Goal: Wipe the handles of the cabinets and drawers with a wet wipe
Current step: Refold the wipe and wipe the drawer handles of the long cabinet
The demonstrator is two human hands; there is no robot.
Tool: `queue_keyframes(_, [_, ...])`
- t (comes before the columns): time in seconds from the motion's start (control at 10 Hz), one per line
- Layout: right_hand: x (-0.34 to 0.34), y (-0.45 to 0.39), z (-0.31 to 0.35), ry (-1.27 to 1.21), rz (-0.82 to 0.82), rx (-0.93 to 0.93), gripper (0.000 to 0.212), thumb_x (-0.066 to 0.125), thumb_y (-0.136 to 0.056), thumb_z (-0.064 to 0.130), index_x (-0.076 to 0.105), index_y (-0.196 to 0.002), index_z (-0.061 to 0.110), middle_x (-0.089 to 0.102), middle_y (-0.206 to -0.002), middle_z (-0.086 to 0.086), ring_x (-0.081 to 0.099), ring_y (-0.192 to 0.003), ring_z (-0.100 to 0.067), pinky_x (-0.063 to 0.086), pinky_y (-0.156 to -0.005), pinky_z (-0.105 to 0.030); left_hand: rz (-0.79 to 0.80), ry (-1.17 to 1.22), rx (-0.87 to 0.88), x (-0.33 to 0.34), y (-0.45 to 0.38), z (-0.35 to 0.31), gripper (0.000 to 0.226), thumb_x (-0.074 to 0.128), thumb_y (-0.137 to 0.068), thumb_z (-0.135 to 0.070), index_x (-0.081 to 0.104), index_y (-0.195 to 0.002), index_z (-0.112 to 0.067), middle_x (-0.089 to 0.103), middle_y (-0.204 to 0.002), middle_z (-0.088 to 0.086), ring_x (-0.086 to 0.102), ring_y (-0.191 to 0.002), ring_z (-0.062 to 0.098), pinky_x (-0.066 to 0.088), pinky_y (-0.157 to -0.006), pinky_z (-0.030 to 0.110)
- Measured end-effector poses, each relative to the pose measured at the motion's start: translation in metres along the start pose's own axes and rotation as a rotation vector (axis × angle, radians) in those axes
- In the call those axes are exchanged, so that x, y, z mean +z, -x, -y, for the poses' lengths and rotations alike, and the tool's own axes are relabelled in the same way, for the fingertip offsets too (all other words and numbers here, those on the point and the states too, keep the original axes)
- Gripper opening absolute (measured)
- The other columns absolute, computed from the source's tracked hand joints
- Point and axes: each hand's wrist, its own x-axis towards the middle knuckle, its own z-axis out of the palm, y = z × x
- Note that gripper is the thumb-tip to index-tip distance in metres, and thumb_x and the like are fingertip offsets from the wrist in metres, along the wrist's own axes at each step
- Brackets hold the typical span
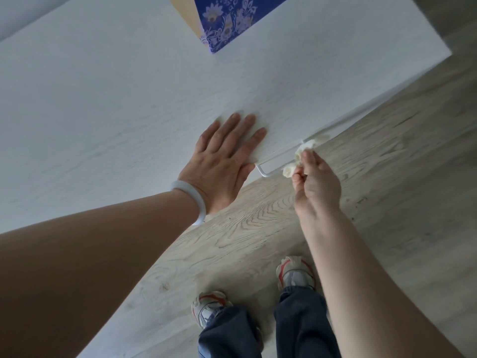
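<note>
White handle [268, 169]: R hand [316, 183] rubs wipe [299, 157]; L hand [224, 156] flat.

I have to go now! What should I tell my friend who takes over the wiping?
Left hand: flat, open, pressing on the white cabinet top.
Right hand: fingers pinch the crumpled wipe against the white handle.
Done: cannot tell how much of this handle is wiped.
Left: rub along the whole handle, then move to the other handles, none of which show here.
</note>
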Motion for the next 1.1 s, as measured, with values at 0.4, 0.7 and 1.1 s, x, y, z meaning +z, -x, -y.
queue_keyframes(0.4, [-0.001,0.009,-0.001,-0.148,-0.019,0.113,0.007,0.069,-0.085,0.005,0.067,-0.090,0.002,0.068,-0.092,-0.010,0.058,-0.071,-0.008,0.049,-0.055,-0.012,-0.002,-0.006,-0.002,-0.001,0.000,-0.001,0.056,0.024,-0.102,-0.041,0.012,-0.154,-0.024,0.010,-0.162,0.003,0.006,-0.149,0.025,0.010,-0.120,0.047])
queue_keyframes(0.7, [0.006,0.038,-0.042,-0.028,0.053,0.313,0.011,0.075,-0.079,0.003,0.067,-0.087,0.003,0.067,-0.085,-0.008,0.057,-0.063,-0.008,0.049,-0.049,-0.013,-0.003,-0.018,-0.002,0.000,0.000,0.000,0.056,0.022,-0.102,-0.041,0.013,-0.154,-0.024,0.010,-0.162,0.003,0.007,-0.149,0.025,0.010,-0.120,0.046])
queue_keyframes(1.1, [0.002,0.034,-0.044,0.121,0.100,0.272,0.005,0.071,-0.085,0.008,0.067,-0.082,0.006,0.061,-0.076,-0.004,0.051,-0.064,-0.008,0.049,-0.058,-0.014,-0.016,-0.008,0.003,0.001,0.000,0.001,0.056,0.024,-0.102,-0.042,0.016,-0.154,-0.025,0.013,-0.161,0.002,0.009,-0.149,0.025,0.011,-0.120,0.046])
